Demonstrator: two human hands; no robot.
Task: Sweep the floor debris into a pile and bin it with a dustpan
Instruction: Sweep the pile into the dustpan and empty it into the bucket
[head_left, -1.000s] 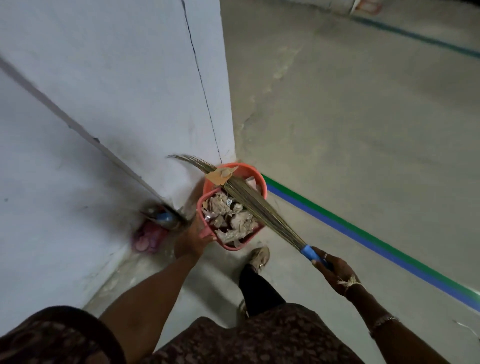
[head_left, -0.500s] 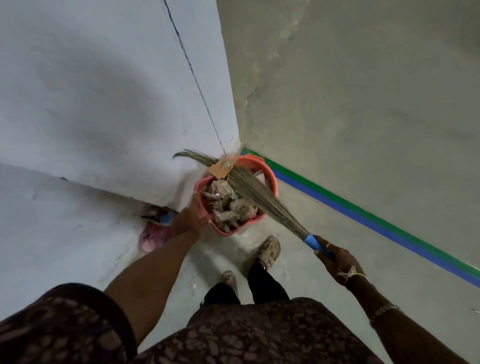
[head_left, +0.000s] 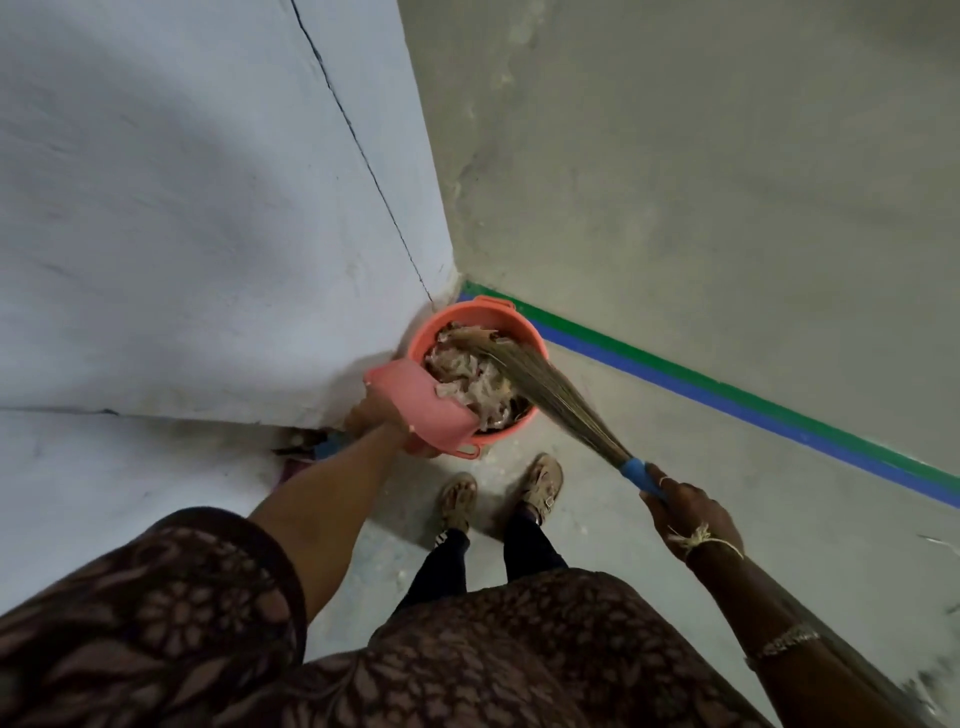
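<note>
An orange-pink bucket (head_left: 511, 322) stands on the floor at the corner of a white wall. My left hand (head_left: 371, 415) grips a pink dustpan (head_left: 421, 405), tipped up over the bucket's near rim. Crumpled paper debris (head_left: 470, 376) lies between the pan's mouth and the bucket's inside. My right hand (head_left: 685, 506) grips the blue handle of a grass broom (head_left: 550, 392). The bristle tips reach into the bucket on top of the debris.
The white wall (head_left: 208, 234) rises at left and its corner meets the bucket. A green and blue floor stripe (head_left: 727, 400) runs to the right. My two sandalled feet (head_left: 498, 491) stand just before the bucket. Small dark and pink items (head_left: 311, 447) lie by the wall base.
The dustpan has tilted up from level over the bucket, and the debris is sliding in. The broom's bristles have dropped lower into the bucket. The view has moved closer.
</note>
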